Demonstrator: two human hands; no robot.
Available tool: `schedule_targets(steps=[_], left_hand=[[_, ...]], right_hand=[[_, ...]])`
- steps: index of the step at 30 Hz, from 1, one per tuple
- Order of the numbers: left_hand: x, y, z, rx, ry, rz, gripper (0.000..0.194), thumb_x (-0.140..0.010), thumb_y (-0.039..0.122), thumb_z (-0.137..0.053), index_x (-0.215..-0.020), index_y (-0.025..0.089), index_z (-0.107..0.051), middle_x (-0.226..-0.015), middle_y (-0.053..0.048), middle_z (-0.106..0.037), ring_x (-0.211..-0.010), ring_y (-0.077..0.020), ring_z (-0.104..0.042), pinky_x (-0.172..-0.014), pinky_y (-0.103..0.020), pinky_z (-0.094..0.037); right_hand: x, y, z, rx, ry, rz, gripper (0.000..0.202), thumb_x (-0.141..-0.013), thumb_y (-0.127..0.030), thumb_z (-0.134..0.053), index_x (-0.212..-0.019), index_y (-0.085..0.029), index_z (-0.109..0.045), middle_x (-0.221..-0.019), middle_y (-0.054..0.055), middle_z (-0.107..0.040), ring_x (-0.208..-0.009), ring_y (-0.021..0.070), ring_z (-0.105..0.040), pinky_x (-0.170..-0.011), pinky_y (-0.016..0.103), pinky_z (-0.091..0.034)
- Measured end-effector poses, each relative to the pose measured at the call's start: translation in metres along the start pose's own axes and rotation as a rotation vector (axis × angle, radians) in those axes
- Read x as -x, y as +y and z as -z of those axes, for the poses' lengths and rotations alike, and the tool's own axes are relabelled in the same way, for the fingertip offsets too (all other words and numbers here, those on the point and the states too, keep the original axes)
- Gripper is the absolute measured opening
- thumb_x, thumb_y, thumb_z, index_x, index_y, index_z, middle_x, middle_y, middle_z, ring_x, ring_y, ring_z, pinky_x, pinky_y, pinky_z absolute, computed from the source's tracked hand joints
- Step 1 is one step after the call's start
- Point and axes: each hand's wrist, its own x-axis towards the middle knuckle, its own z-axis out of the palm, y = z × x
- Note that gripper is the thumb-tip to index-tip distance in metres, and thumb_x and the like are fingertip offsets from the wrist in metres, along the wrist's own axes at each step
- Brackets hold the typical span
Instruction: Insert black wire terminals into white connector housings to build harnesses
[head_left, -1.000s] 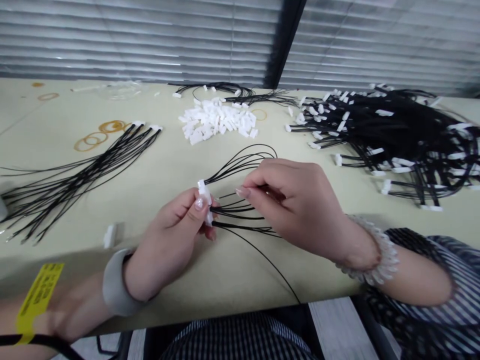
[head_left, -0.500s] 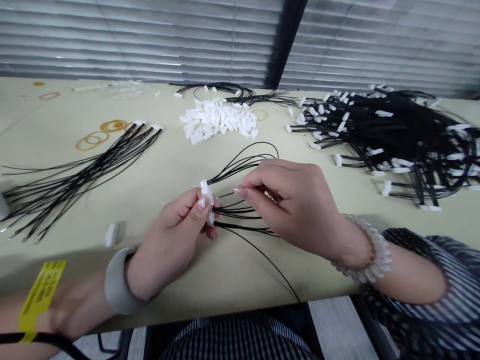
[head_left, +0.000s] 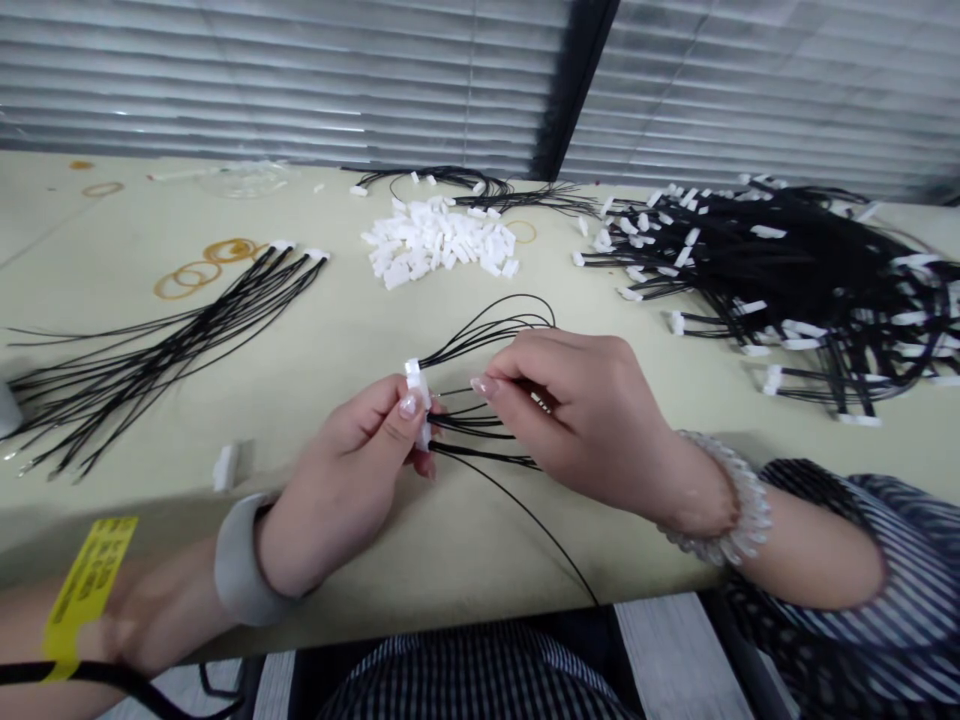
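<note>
My left hand (head_left: 367,450) pinches a white plastic connector housing (head_left: 417,380) between thumb and fingers; more white housing shows below the thumb. Several thin black wires (head_left: 480,335) run out of it to the right, the upper ones bending in a loop. My right hand (head_left: 577,420) is closed, thumb and forefinger pinching one thin black wire (head_left: 459,392). The bare tip of this wire points left, close to the housing; whether it touches is too small to tell. Other wires pass under my right palm, where their ends are hidden. One loose wire (head_left: 525,505) droops toward the table edge.
White connector housings (head_left: 442,240) lie heaped behind my hands. A large pile of black wired harnesses (head_left: 795,250) fills the right. On the left lie a wire bundle (head_left: 202,325), rubber bands (head_left: 187,278) and a single white housing (head_left: 224,467). Window blinds (head_left: 262,80) stand behind the table.
My right hand has shifted very slightly, its wire staying near the housing. The left hand keeps its hold on the housing. The whole view has moved a little.
</note>
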Motion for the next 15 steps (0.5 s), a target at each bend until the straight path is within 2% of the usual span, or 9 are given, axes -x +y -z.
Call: schedule_targets(steps=[15], left_hand=[[0.0008, -0.0003, 0.0017, -0.091, -0.003, -0.021, 0.028, -0.088, 0.042, -0.042, -0.08, 0.019, -0.054, -0.068, 0.001, -0.052, -0.06, -0.0111, -0.05, -0.059, -0.024, -0.045]], right_hand=[[-0.0006, -0.0004, -0.0008, 0.009, -0.046, -0.013, 0.017, -0.081, -0.014, -0.049, -0.066, -0.013, -0.056, -0.059, -0.003, -0.05, -0.056, 0.0052, -0.041, -0.056, 0.018, -0.033]])
